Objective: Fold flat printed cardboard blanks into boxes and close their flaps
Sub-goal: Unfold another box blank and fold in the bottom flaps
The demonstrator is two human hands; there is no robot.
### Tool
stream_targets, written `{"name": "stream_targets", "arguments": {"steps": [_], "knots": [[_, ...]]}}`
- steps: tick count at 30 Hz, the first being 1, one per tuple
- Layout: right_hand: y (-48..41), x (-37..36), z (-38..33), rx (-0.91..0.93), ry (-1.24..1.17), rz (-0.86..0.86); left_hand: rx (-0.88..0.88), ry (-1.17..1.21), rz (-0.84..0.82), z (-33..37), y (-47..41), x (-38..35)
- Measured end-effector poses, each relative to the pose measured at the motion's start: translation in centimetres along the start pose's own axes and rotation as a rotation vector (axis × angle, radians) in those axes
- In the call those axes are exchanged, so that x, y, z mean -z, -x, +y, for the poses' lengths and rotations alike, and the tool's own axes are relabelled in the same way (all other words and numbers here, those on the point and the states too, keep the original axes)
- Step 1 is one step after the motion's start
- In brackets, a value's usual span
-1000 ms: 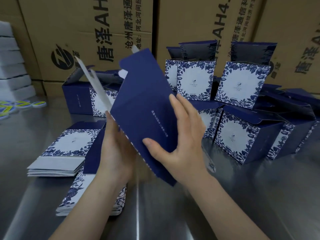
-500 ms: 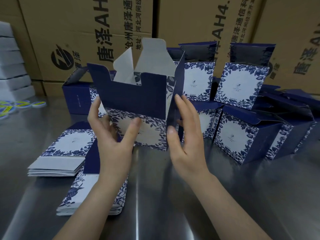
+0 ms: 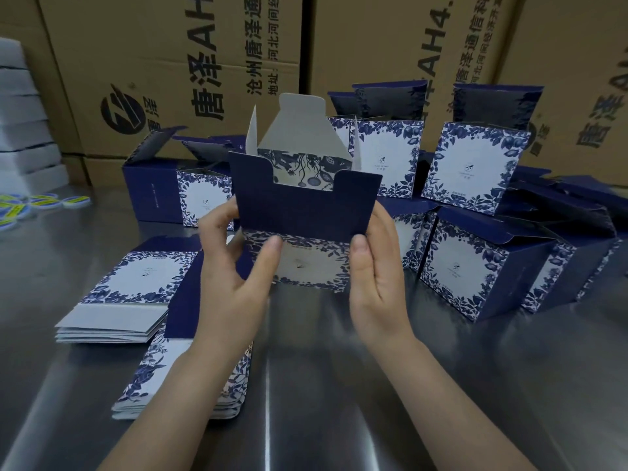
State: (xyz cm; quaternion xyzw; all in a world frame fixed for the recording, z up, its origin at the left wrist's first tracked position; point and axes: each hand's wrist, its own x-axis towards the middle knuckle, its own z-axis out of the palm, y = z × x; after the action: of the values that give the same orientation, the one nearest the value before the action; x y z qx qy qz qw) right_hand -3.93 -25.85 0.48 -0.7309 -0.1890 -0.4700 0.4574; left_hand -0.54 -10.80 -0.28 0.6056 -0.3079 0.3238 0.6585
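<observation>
So the person's got a half-formed box [image 3: 306, 229] held up above the steel table [image 3: 339, 385], pretty much dead centre between both hands; it's popped open into a square tube, navy panel [image 3: 302, 207] facing them with the blue floral face below it, and the end flaps are all standing open, plain white insides showing on the tall back flap [image 3: 299, 124]. Left hand [image 3: 231, 283] grips the left edge, thumb pressed on the front near the fold line and fingers curled round behind; right hand [image 3: 377, 283] does the same on the right edge, thumb on the floral face, fingers wrapped around the side and mostly hidden behind the card. Both are clamped on the box, not loose.

Under the left forearm there's a stack of flat blanks [image 3: 180, 379] lying on the table, floral print up; a second stack [image 3: 125, 300] sits just to its left, fanned a bit so you see the white edges. Behind and to the right is a whole pile of finished boxes [image 3: 475, 266], some upright, some tipped over, several with navy lids still sticking up; another one [image 3: 166, 195] stands back left with its lid ajar.

Big brown shipping cartons [image 3: 170, 62] with black Chinese lettering wall off the back; a few yellow and blue round stickers or tags [image 3: 44, 202] lie at the far left edge of the table, too small to read.
</observation>
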Motion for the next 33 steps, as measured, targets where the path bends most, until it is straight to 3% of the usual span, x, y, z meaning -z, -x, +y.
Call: {"name": "stream_targets", "arguments": {"steps": [7,17,33], "knots": [[0.0,-0.1,0.2,-0.051,-0.07,0.033,0.002,-0.129,0.063,-0.2,0.1,0.1],[0.0,0.5,0.8,-0.107,-0.076,0.096,0.041,-0.128,0.007,0.2,-0.1,0.1],[0.1,0.0,0.1,-0.11,-0.113,0.195,0.055,-0.122,0.229,1.1,0.4,-0.8]]}}
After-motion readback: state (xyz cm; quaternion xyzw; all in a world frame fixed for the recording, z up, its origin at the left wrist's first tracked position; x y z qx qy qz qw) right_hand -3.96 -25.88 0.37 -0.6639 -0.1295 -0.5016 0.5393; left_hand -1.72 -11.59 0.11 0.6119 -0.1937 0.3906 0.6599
